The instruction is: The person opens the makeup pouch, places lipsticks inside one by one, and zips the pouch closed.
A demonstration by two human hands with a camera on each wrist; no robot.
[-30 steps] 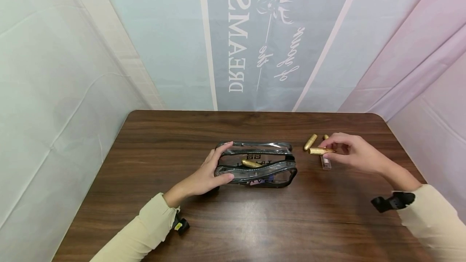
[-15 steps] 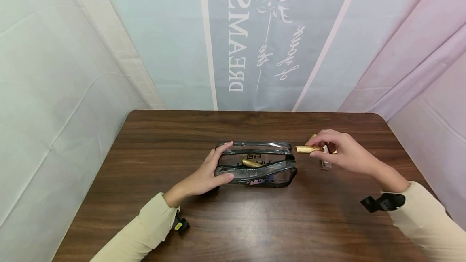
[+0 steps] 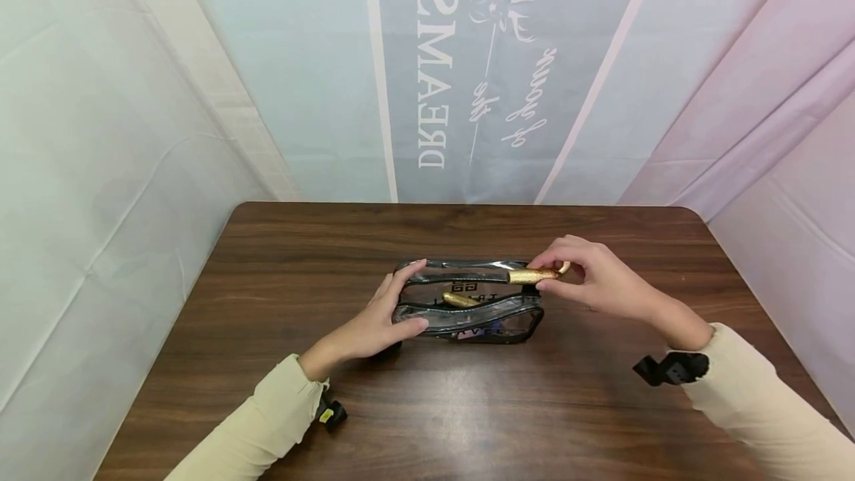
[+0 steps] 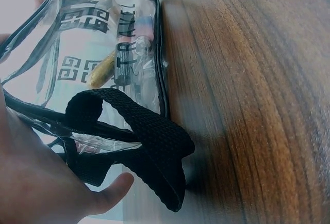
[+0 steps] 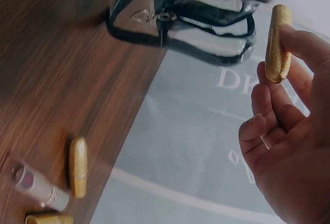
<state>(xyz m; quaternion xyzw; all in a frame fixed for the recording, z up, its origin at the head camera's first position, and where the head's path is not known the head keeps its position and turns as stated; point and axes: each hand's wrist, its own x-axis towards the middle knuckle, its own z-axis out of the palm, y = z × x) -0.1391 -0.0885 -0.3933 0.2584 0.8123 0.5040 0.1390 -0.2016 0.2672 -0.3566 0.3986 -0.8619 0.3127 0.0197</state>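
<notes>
A clear zip bag [image 3: 497, 308] with black edging stands on the table, its top unzipped. My left hand [image 3: 374, 326] holds the bag's left end, forefinger at the back rim and thumb at the front. Between thumb and fingers of my right hand [image 3: 594, 277] is a gold lipstick tube [image 3: 531, 275], lying nearly level over the bag's right end. In the right wrist view the tube [image 5: 278, 48] shows a rounded end. Inside the bag lies another gold tube [image 4: 103, 70], beside small pink- and blue-topped items [image 4: 143, 28] seen through the plastic.
Two more gold tubes, one whole [image 5: 78, 167] and one cut by the frame edge [image 5: 49, 219], lie on the wooden table [image 3: 434, 414] near a clear-ended lipstick [image 5: 38, 185]. A black strap loop [image 4: 154, 136] sticks out from the bag's left end. Fabric hangs behind.
My right hand has carried the gold lipstick tube leftward, from beside the other tubes to over the bag's right end. The left hand and the bag have stayed in place.
</notes>
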